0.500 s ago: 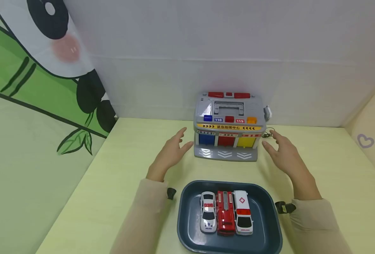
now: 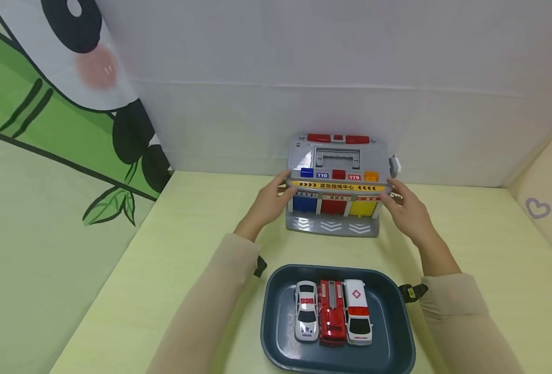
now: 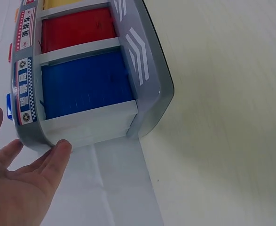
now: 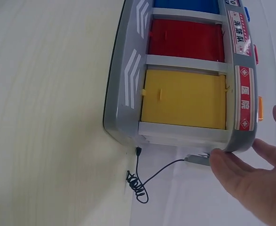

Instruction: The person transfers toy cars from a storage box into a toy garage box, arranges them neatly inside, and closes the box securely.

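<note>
A grey toy garage [image 2: 336, 156] stands on the table against the back wall, with a blue door [image 3: 88, 84], a red door [image 3: 79, 29] and a yellow door [image 4: 185, 99] all closed. My left hand [image 2: 268, 205] is at its left end, fingers relaxed, fingertips right at the roof's corner. At the opposite end, my right hand [image 2: 409, 214] has its fingertips at the roof edge, fingers loosely spread. Nearer to me, a dark blue tray [image 2: 276, 332] carries a white police car [image 2: 306, 311], a red fire truck [image 2: 333, 314] and a white ambulance [image 2: 358, 311] side by side.
Behind the garage rises a pale wall covering [image 2: 229, 124]. A coiled black cord [image 4: 137, 184] trails at the garage's right end, below a grey-white piece [image 2: 394, 166] on its side. Light yellow tabletop [image 2: 182, 249] extends to the left of the tray.
Both hands have moved inward, the left to the right and the right slightly to the left, and now reach the garage's two ends. The garage, tray and toy vehicles stay put.
</note>
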`<state>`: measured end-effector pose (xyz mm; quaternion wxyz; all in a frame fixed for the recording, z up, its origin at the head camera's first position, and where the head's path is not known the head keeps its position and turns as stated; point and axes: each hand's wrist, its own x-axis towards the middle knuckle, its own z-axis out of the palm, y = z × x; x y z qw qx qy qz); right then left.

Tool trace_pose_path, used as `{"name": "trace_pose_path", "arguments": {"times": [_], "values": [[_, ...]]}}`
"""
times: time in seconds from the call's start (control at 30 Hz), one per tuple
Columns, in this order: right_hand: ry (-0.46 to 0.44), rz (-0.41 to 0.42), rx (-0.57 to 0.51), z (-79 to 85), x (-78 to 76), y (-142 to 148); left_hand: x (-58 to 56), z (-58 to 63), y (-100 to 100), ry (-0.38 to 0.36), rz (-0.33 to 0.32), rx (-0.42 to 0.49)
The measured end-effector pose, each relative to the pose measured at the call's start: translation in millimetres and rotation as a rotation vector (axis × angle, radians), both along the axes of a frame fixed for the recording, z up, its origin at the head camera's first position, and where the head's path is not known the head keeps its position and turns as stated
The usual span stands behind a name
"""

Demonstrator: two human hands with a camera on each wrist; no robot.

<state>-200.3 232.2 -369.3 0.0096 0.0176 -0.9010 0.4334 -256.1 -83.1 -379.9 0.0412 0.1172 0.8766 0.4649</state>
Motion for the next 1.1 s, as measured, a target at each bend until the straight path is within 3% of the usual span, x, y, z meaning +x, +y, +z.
{"name": "trace_pose_path", "arguments": {"times": [0.6, 0.9, 1.1], "values": [[-0.044, -0.039, -0.124, 0.4, -27.4, -5, -18.5, 2.0, 13, -0.031, 0.081, 0.03], [-0.083, -0.126, -0.236, 9.2, -39.1, -10, -19.7, 7.9, 16, -0.075, 0.088, 0.116], [-0.12, -0.164, -0.29, 12.4, -40.7, -13, -18.2, 8.2, 16, -0.084, 0.096, 0.12]]}}
